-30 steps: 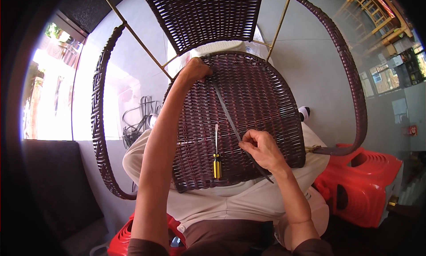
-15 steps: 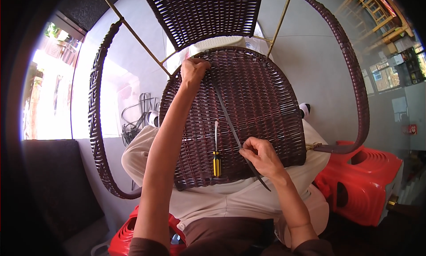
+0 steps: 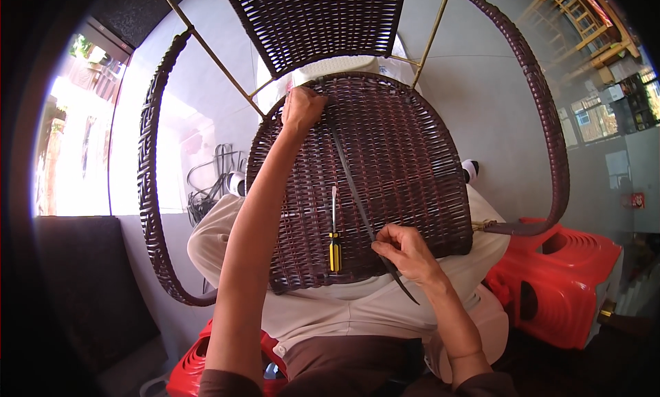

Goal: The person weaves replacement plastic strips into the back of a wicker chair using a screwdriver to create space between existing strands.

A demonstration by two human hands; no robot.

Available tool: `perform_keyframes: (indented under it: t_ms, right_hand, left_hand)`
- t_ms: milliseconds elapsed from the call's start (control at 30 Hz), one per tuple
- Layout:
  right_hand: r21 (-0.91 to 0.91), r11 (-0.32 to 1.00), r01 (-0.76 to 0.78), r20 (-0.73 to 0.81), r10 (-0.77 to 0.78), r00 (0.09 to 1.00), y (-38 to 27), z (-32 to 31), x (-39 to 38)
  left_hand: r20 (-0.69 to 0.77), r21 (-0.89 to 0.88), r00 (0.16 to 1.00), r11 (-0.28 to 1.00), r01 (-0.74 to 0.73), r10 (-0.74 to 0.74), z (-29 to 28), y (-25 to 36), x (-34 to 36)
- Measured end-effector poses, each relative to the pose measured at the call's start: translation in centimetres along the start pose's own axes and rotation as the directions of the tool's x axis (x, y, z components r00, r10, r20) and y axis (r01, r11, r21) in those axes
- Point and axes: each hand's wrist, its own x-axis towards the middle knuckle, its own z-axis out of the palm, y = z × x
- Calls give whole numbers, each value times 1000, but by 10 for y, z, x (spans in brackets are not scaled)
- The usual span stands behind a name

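Across my lap lies the dark brown woven seat [image 3: 405,163] of a wicker chair. My left hand [image 3: 302,109] is closed at the seat's far rim, left of its middle; what its fingers hold there is hidden, though the upper end of a long dark flat weaving strip [image 3: 350,180] runs up close to it. Lower down, my right hand [image 3: 405,251] pinches that strip between thumb and fingers, above the seat's near right part. The strip's loose tail hangs past the hand toward my lap. A yellow and black screwdriver [image 3: 335,249] rests on the weave, blade pointing away.
Beyond the seat stands the woven backrest [image 3: 316,22]. Curved wrapped armrests [image 3: 148,156] frame both sides. A red plastic stool [image 3: 557,283] is at the right. Loose strips [image 3: 206,197] lie coiled on the floor at left, and wooden furniture [image 3: 584,19] stands far right.
My right hand has slid slightly down toward me along with the strip, which looks drawn a little straighter. My left hand stays at the far rim.
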Motion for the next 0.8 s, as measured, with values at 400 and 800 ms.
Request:
perform_keyframes:
  t_ms: [400, 800]
  right_hand:
    - [65, 998, 17, 25, -18, 1000, 7, 17, -8]
    - [168, 985, -42, 24, 38, 999, 23, 28, -24]
  left_hand:
    - [-288, 232, 929, 958, -167, 231, 15, -4, -23]
    - [-349, 164, 848, 917, -364, 399, 8, -23, -33]
